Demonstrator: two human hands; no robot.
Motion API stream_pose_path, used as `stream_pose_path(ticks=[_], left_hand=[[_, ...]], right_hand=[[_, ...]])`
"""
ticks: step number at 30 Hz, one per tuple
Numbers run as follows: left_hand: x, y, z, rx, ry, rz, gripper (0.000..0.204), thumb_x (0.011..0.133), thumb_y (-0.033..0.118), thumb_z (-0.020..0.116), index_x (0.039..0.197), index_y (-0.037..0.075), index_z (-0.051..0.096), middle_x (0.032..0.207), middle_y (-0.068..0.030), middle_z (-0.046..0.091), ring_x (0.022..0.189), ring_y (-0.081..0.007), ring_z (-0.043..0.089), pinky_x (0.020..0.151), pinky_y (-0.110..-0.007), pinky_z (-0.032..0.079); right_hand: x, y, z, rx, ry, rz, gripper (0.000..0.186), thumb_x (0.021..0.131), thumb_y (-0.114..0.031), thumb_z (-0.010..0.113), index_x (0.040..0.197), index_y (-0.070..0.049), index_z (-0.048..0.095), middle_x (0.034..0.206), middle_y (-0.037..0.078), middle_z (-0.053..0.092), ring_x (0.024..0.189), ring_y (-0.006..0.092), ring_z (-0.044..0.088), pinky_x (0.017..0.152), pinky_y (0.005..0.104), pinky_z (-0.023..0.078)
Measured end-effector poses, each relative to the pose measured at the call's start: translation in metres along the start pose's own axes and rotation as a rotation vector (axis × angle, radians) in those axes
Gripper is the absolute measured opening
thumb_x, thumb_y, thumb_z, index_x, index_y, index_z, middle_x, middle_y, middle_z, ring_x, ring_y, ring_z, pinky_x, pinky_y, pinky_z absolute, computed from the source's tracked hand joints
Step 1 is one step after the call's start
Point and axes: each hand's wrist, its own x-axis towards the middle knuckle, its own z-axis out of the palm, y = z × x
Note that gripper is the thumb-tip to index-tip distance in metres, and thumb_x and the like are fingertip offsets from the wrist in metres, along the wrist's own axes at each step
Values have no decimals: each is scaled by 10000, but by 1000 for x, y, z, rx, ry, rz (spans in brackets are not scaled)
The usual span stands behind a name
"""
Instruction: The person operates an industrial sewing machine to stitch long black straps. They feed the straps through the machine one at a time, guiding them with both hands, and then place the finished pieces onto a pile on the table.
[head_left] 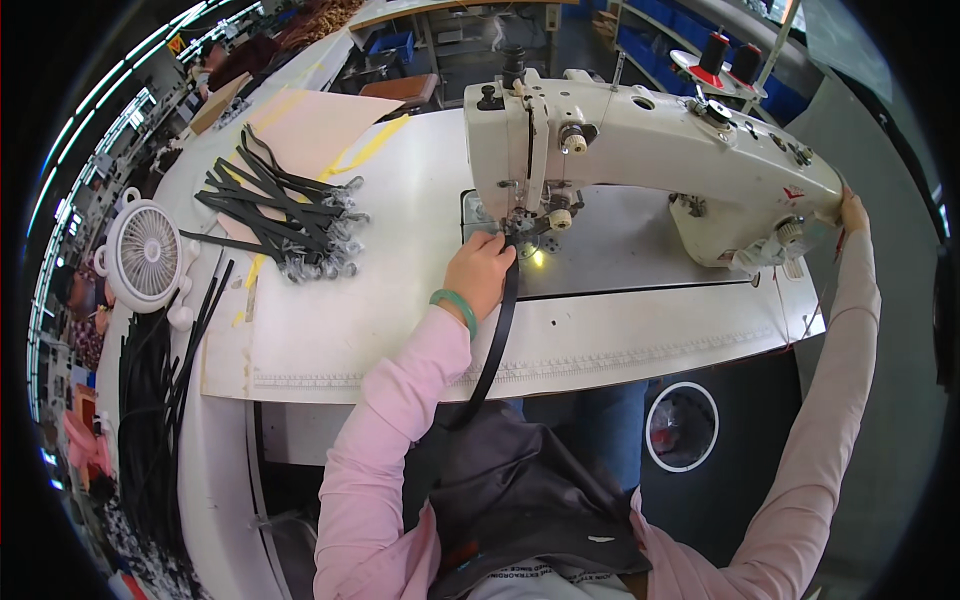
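A white sewing machine point(620, 140) stands on the table in front of me, its small lamp lit beside the needle. My left hand point(480, 272), with a green bangle at the wrist, is closed on a black strap point(503, 330) right by the presser foot. From there the strap runs down over the table's near edge to my lap. My right hand point(853, 212) reaches to the machine's right end and is curled round the handwheel, which it mostly hides. Left of the machine lies a pile of black straps point(275, 205) with clear plastic-looking pieces at their ends.
A white fan point(150, 250) stands at the left, above a bundle of long black straps point(150, 420) hanging down. Pink sheet material point(320, 122) lies behind the pile. Thread cones point(712, 55) stand at the back right. A white-rimmed bin point(682, 427) is below the table.
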Motion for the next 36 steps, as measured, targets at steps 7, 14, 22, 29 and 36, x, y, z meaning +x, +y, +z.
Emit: stream_pose_path(ticks=[7, 14, 22, 29, 36], left_hand=[[-1, -3, -2, -5, -12, -1, 209, 706, 123, 647, 892, 31, 620, 970, -113, 608, 923, -270, 550, 779, -330, 482], [-11, -6, -6, 28, -27, -50, 231, 643, 19, 597, 873, 23, 612, 993, -114, 598, 961, -248, 521, 834, -310, 460], [-7, -6, -14, 237, -140, 70, 248, 591, 24, 602, 838, 16, 582, 923, -83, 617, 850, -217, 549, 749, -291, 481], [2, -3, -7, 205, -111, 101, 250, 571, 33, 619, 817, 20, 574, 891, -77, 612, 828, -209, 543, 741, -286, 476], [-13, -8, -14, 245, -105, 32, 127, 642, 87, 596, 763, 51, 588, 794, -56, 580, 844, -214, 527, 738, -291, 451]], right_hand=[[-7, -7, 9, -181, 198, -228, 518, 906, -445, 355, 1241, -68, 474, 1197, 196, 522, 1142, 310, 475, 941, 361, 368], [-51, -30, 31, 456, -107, -24, 425, 926, -409, 381, 1086, -41, 523, 958, 122, 577, 966, 183, 548, 762, 285, 469], [-131, -49, 76, 1138, 64, 94, 476, 933, -425, 364, 1147, -22, 500, 1052, 98, 570, 954, 172, 549, 826, 299, 439], [-33, -14, 29, 242, 353, -379, 525, 926, -431, 347, 1119, 20, 536, 1096, 171, 569, 1009, 254, 543, 885, 312, 404], [-70, -40, 64, 507, 58, -72, 438, 936, -378, 384, 1030, 20, 540, 971, 111, 599, 859, 196, 581, 694, 298, 459]])
